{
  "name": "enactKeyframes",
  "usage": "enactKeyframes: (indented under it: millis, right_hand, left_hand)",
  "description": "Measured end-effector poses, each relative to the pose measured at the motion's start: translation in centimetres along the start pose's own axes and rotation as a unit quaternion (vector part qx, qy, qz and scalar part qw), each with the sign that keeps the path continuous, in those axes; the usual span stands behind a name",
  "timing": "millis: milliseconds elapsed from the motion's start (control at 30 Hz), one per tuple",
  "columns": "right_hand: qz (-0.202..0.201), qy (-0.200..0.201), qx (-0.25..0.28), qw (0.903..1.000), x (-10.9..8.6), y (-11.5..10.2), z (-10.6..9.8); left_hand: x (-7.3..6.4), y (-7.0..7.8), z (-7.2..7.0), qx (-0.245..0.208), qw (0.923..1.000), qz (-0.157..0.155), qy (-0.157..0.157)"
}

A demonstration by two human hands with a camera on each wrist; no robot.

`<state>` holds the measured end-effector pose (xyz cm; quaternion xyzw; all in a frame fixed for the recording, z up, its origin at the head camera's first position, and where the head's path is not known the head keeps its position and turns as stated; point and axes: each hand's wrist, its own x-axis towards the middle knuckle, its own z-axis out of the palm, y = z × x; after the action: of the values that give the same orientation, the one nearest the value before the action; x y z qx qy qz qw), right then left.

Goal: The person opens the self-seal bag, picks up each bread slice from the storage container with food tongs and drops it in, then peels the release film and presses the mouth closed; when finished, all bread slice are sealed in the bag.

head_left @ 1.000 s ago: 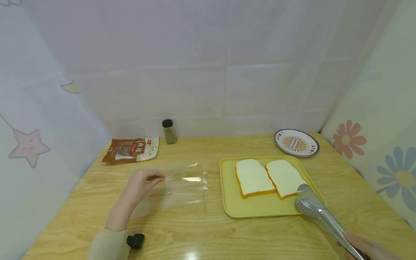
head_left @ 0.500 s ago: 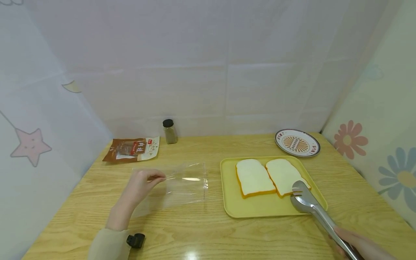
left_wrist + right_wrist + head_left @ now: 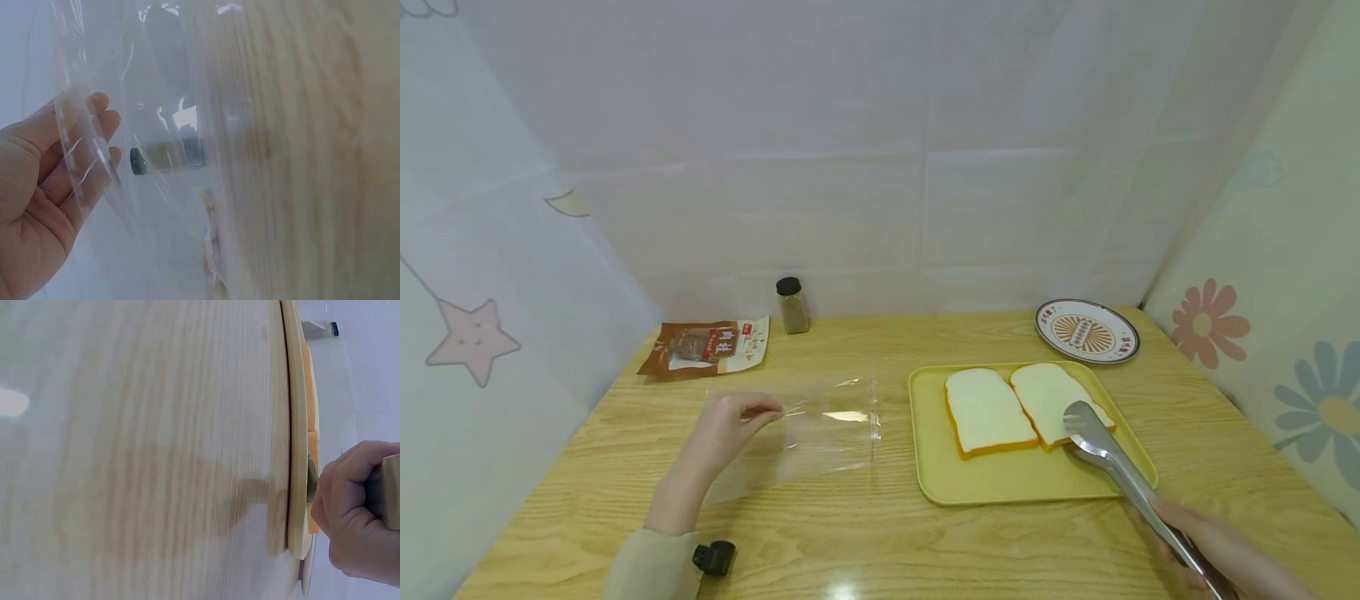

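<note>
My left hand (image 3: 724, 432) pinches the upper layer of a clear plastic bag (image 3: 827, 433) between thumb and fingers, lifting it a little above the table. The bag's mouth faces right, toward the tray. In the left wrist view the film drapes across the fingers (image 3: 107, 125). Metal tongs (image 3: 1123, 477) are gripped in my right hand (image 3: 1206, 542). Their upper tip lies over the near right corner of the right bread slice (image 3: 1051, 400); the lower tip is mostly hidden beneath it. Another bread slice (image 3: 988, 410) lies close beside it on the yellow tray (image 3: 970, 487).
A brown and white food packet (image 3: 703, 346) lies at the back left, near a spice jar (image 3: 792, 307) with a black lid. Behind the tray at the right stands a patterned plate (image 3: 1086, 332). Cloth walls enclose the table (image 3: 820, 542).
The tongs have moved left and forward over the right slice's corner, their tips drawing closer together. That slice has shifted slightly away from me. The left hand stays in place.
</note>
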<state>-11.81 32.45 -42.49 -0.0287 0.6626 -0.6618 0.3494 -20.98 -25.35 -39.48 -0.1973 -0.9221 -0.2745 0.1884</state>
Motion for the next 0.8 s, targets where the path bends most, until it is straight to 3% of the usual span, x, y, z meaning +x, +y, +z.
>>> enactKeyframes:
  millis: [133,533,800]
  right_hand:
    - [0.062,0.052,-0.052,0.9954,0.4,-1.3,0.4]
    - [0.004,0.030,-0.077,0.9966,2.3,-2.6,-0.1]
    - [0.014,0.037,-0.087,0.9954,3.2,-3.2,-0.4]
  left_hand:
    - [0.0,0.0,0.0,0.001,1.0000,-0.001,0.001]
    - [0.0,0.1,-0.1,0.005,1.0000,0.000,0.004]
    - [-0.1,0.3,-0.3,0.009,0.9998,0.015,0.006]
